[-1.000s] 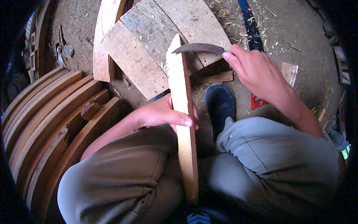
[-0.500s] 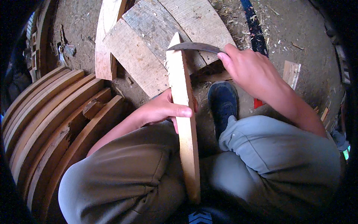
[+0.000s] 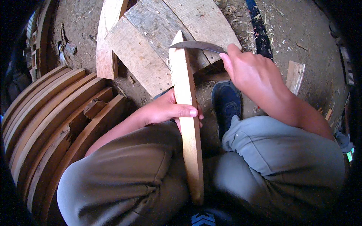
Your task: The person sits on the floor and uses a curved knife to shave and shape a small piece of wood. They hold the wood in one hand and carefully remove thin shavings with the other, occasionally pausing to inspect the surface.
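A long pale wooden stake [image 3: 184, 86] points away from me between my knees, its far end cut to a point. My left hand [image 3: 169, 109] is wrapped round its middle, thumb across the top face. In my right hand [image 3: 254, 71] is a knife with a curved dark blade [image 3: 198, 45]; the fist covers its handle. The blade lies across the stake just below the pointed tip. Rough, chipped wood shows along the stake's left edge near the blade. Under the tip are flat weathered boards [image 3: 147, 56].
Several curved timber pieces [image 3: 56, 109] stand in a row at the left. A pale plank [image 3: 107, 41] lies beyond them. My shoe [image 3: 226, 101] rests on the dirt floor right of the stake. A dark strip [image 3: 260, 34] and wood shavings lie far right, near a short board [image 3: 295, 77].
The stake's tip and the blade have shifted only slightly. My right hand has turned and moved a little to the right. My left hand keeps its hold.
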`<state>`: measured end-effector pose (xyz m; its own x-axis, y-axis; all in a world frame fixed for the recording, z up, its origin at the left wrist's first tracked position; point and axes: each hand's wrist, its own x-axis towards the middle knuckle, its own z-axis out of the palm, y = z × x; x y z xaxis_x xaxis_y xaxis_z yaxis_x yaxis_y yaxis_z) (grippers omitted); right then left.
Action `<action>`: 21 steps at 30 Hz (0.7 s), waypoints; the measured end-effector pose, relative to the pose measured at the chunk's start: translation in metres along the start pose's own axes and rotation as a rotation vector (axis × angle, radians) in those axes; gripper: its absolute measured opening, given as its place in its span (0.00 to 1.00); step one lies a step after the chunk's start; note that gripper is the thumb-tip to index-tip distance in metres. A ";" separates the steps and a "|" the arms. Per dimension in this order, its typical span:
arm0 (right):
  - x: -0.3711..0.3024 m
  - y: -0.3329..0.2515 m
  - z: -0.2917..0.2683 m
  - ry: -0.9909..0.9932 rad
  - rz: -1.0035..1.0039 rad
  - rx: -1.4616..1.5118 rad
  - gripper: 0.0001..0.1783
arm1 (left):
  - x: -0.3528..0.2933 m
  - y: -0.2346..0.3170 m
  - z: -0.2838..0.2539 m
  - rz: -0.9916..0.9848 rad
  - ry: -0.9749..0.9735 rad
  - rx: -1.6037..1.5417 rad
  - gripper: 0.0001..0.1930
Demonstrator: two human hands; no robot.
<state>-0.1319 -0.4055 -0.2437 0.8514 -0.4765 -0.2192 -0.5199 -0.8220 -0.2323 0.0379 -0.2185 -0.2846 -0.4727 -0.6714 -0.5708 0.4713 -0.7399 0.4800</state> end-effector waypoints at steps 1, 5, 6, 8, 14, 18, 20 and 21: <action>0.000 -0.001 0.001 0.008 0.005 -0.013 0.16 | 0.000 0.001 0.001 -0.009 -0.001 -0.011 0.18; 0.003 -0.006 0.002 0.029 0.014 -0.024 0.15 | -0.002 0.007 0.002 -0.049 0.000 -0.005 0.18; 0.004 -0.007 0.003 0.031 0.004 -0.007 0.15 | -0.004 0.007 0.001 -0.059 0.006 0.003 0.18; 0.006 -0.010 0.005 0.034 -0.001 0.007 0.15 | -0.006 0.005 -0.001 -0.059 0.015 -0.009 0.19; 0.004 -0.012 0.003 0.055 0.049 -0.050 0.15 | -0.002 0.009 0.002 -0.106 0.018 -0.026 0.28; 0.025 -0.016 0.015 0.098 0.041 -0.040 0.16 | -0.001 0.011 0.005 -0.156 0.058 -0.007 0.34; 0.032 -0.013 0.014 0.102 0.008 -0.019 0.16 | -0.001 0.006 0.003 -0.080 -0.013 -0.012 0.25; 0.034 -0.011 0.010 0.092 -0.012 -0.007 0.17 | 0.000 0.003 0.001 -0.042 -0.051 -0.017 0.21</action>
<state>-0.0979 -0.4099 -0.2584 0.8606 -0.4929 -0.1281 -0.5092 -0.8300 -0.2275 0.0387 -0.2209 -0.2818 -0.5292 -0.6412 -0.5556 0.4625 -0.7670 0.4447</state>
